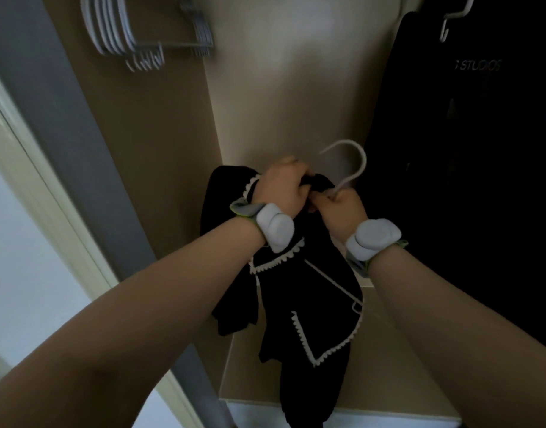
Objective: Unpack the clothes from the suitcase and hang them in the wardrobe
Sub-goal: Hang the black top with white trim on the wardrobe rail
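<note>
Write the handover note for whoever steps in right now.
Left hand: grips the top of the black lace-trimmed garment.
Right hand: holds the white hanger below its hook, at the garment.
Done: one dark garment hangs at the right of the wardrobe.
Left: finish fitting this garment on its hanger and hook it up. Spare hangers hang upper left. Suitcase not in view.

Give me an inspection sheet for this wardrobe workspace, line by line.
Surface: beige wardrobe board under the garment.
Job's things: black garment with white trim, bunched at the neck of a white hanger, not yet hung.
Clutter: spare hangers hanging upper left.
Hands: left hand grips the black garment; right hand holds the white hanger below its hook; white wrist devices on both.
Cables: nothing seen.
Surroundings: dark garment already hanging at right; grey door edge at left.
</note>
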The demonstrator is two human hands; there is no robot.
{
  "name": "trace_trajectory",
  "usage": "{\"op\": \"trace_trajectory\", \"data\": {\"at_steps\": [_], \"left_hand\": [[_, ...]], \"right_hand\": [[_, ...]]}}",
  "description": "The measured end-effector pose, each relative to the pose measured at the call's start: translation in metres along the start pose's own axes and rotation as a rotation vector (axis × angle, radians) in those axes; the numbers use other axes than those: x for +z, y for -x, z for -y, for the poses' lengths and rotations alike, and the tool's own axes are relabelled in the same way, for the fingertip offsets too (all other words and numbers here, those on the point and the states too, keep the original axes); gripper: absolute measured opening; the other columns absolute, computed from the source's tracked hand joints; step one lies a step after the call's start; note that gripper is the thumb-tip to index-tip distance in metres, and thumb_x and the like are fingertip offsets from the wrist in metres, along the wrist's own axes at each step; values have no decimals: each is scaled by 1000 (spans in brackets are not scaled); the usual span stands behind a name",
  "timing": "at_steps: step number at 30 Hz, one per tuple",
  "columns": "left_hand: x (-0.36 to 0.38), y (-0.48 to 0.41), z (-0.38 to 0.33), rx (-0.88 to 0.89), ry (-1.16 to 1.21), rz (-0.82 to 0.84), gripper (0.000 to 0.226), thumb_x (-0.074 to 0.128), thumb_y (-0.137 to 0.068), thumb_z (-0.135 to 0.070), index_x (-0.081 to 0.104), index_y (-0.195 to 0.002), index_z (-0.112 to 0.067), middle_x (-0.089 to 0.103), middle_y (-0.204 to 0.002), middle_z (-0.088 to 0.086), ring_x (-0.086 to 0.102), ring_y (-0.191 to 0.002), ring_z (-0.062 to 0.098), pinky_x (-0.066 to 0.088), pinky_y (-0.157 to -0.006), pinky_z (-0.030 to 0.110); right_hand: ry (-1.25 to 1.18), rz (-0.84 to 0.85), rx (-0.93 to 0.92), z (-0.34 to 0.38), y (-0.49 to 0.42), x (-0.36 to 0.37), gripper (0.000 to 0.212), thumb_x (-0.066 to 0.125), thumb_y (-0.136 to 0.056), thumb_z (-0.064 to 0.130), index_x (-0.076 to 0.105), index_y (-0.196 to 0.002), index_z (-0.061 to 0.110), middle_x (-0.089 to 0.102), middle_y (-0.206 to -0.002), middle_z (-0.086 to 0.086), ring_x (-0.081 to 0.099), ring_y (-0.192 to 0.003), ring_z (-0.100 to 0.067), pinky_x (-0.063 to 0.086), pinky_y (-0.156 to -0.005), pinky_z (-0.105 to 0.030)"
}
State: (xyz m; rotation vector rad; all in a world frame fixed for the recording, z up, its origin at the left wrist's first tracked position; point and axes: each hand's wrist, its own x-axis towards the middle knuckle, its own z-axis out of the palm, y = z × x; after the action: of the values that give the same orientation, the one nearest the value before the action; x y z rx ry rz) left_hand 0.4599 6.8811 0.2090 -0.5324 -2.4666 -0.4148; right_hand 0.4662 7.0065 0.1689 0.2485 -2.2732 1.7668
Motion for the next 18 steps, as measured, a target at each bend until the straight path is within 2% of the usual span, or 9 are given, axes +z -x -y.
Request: {"op": "trace_trajectory", "data": {"at_steps": [1, 3, 6, 9, 13, 16, 18], "left_hand": [[-4, 0, 6, 23, -40, 3, 28, 54, -87, -20, 65, -111, -10, 61, -109, 14, 56, -102, 33, 47, -85, 39], [-10, 0, 17, 84, -122, 51, 32, 49, -89, -28, 64, -112, -12, 63, -107, 13, 57, -100, 33, 45, -86, 36], [-15, 2, 15, 199, -99, 138, 31, 42, -89, -29, 61, -108, -13, 65, -103, 10, 58, -95, 31, 37, -79, 31], [-19, 1, 13, 290, -206, 212, 39, 37, -89, -44, 55, -111, -17, 63, -104, 7, 57, -95, 28, 31, -74, 28], [-20, -4, 12, 269, -371, 271, 42, 38, -96, -48, 51, -115, -14, 60, -111, 11, 57, -98, 30, 32, -68, 28], [-25, -3, 24, 195, -368, 231, 42, 37, -96, -50, 51, -112, -14, 61, -108, 13, 58, -94, 33, 39, -69, 32], [-26, -3, 29, 147, -335, 212, 43, 38, -95, -50, 52, -111, -13, 61, -106, 13, 58, -93, 33, 41, -68, 33]], "right_hand": [[-34, -39, -29, 0, -1, -4, 40, 57, -90, 14, 61, -54, -2, 51, -46, -4, 47, -51, -17, 34, -55, -26], [-98, -73, -76, 0, 0, -10, 44, 55, -92, 15, 62, -49, 8, 45, -45, -6, 44, -46, -14, 33, -54, -26], [-132, -97, -136, 2, 0, -9, 45, 51, -91, 15, 46, -46, 13, 38, -47, -8, 36, -47, -17, 31, -55, -32], [-147, -129, -156, 1, 0, -7, 39, 50, -84, 28, 35, -51, 11, 36, -53, -11, 35, -53, -18, 29, -55, -33], [-77, -45, -191, 4, 0, -12, 45, 47, -96, 22, 41, -55, 5, 43, -53, -12, 42, -53, -19, 36, -59, -34], [244, 78, -214, 0, 0, -22, 45, 42, -99, 30, 54, -73, -6, 55, -70, -18, 51, -67, -23, 40, -65, -33], [255, 71, -224, -7, 0, -22, 41, 43, -99, 27, 61, -74, -1, 58, -72, -13, 52, -69, -19, 37, -64, -29]]}}
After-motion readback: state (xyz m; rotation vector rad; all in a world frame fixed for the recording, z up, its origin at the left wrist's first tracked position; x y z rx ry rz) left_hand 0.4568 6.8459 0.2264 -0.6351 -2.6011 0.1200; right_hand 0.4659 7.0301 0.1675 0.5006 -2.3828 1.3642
